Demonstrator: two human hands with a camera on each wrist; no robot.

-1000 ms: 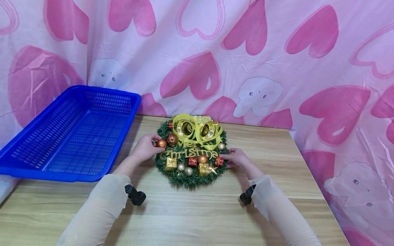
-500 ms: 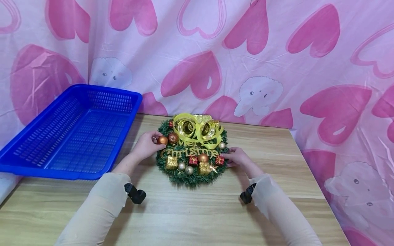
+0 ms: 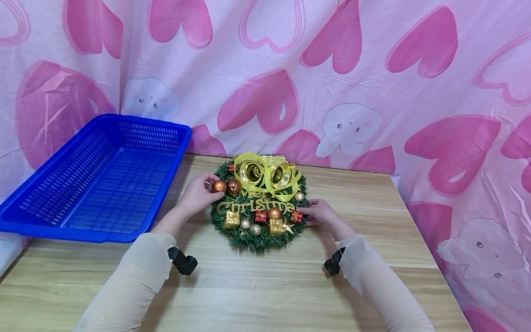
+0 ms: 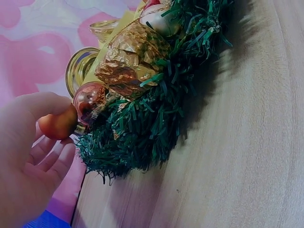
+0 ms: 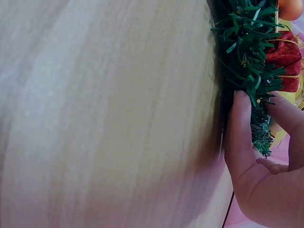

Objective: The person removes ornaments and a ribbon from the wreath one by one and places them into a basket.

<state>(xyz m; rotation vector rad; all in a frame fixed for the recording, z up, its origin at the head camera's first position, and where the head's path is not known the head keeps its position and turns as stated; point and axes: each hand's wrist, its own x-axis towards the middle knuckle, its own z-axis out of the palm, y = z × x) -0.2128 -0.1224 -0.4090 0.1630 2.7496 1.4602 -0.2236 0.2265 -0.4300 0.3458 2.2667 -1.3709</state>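
Note:
A green Christmas wreath (image 3: 259, 244) lies on the table, bearing gold lettering, two gold bells (image 3: 251, 173) with yellow ribbon, baubles and small wrapped boxes. At its left edge my left hand (image 3: 199, 194) pinches a matte copper bauble (image 3: 219, 186) between thumb and fingers. Beside that bauble is a shiny brown one (image 4: 90, 101), and a gold foil box (image 4: 133, 59) shows nearer in the left wrist view. My right hand (image 3: 319, 213) grips the wreath's right edge near a red gift box (image 5: 285, 61), thumb above and a finger along the outer underside.
A blue plastic basket (image 3: 143, 216) with slotted walls stands at the left, nothing visible inside. The wooden table (image 3: 257, 295) ends at a pink heart-print curtain (image 3: 265, 50) behind and on the right.
My left hand and the copper bauble have shifted slightly away from me, up along the wreath's left edge. The right hand keeps its place on the wreath.

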